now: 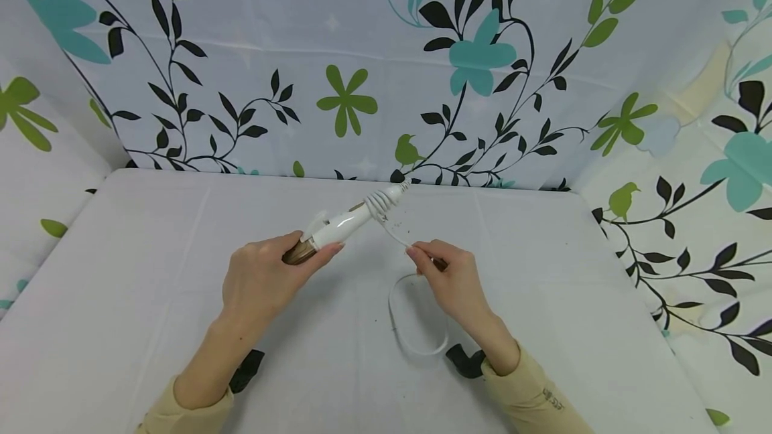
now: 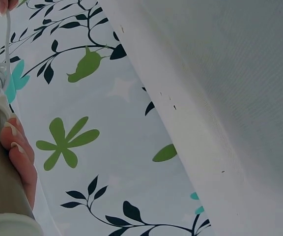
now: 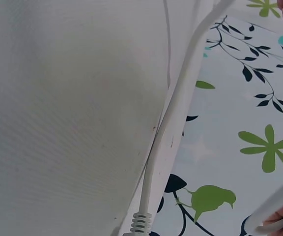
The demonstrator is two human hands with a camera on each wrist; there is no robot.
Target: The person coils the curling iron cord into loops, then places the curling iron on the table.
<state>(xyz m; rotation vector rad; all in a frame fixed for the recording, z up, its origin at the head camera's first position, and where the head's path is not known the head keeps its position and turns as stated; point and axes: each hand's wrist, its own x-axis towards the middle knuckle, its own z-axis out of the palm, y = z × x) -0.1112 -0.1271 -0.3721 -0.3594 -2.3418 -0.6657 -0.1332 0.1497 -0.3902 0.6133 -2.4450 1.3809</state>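
A white curling iron [image 1: 345, 225] with a gold-brown barrel is held above the table, its white handle end pointing away to the upper right. My left hand [image 1: 259, 283] grips it by the barrel; in the left wrist view the fingers [image 2: 21, 164] wrap along the barrel's side. Several turns of white cord [image 1: 381, 203] are wound around the handle's far end. From there the cord runs to my right hand [image 1: 449, 280], which pinches it between thumb and fingertips. A loose loop of cord [image 1: 392, 320] hangs below the right hand. Something small and brown shows inside that hand, unclear.
A white-covered table [image 1: 338, 367] lies beneath both hands. Patterned cloth [image 1: 271, 19] with leaves, flowers and birds hangs behind and at both sides. Black pieces [image 1: 466, 360] show beside each wrist. The right wrist view has a ribbed cord end [image 3: 140, 223] at the bottom.
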